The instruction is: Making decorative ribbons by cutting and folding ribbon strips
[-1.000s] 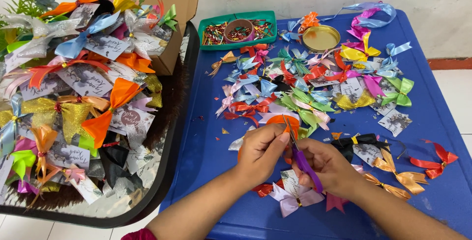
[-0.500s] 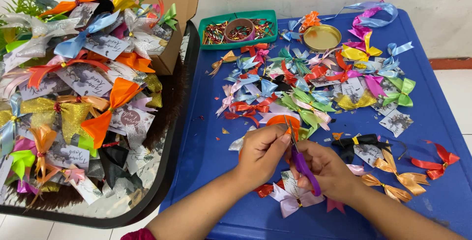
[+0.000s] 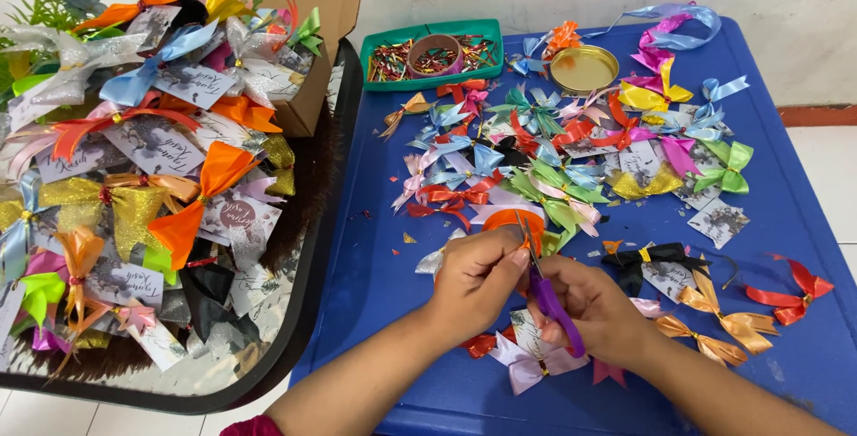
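Head view: little has shifted over the last second — both hands stay near the blue table's (image 3: 428, 249) near edge. The right hand (image 3: 596, 307) stays clamped on purple-handled scissors (image 3: 552, 298), blades up; the left hand (image 3: 478, 275) pinches something small at the blades — the trimming carries on beside an orange ribbon bow (image 3: 511, 220).

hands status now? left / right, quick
Left hand: closed, pinching something small at the scissor tips; cannot tell what.
Right hand: closed on the purple-handled scissors, blades pointing up toward the orange ribbon.
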